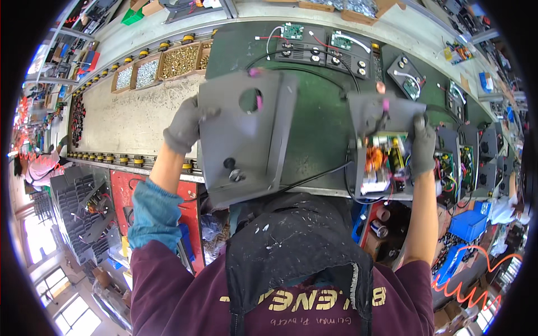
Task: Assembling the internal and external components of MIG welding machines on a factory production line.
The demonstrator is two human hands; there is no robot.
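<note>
My left hand [185,127], in a grey glove, grips the left edge of a dark grey sheet-metal cover [235,143]. The cover is held up and tilted, with a round hole near its top and a small dark fitting [235,175] low on it. My right hand [423,148], gloved too, is closed on the right side of an open metal housing [386,107]. Inside that housing show a copper-wound coil [374,159] and other electronic parts. Black cables [316,178] run between the two across the green work surface [319,131].
Trays of small brass and silver fasteners [178,60] stand at the back left. Dark panels [325,59] with green circuit boards [292,32] lie along the far side. More open housings [486,143] line the right. A blue bin [468,225] sits lower right; another person [42,168] is far left.
</note>
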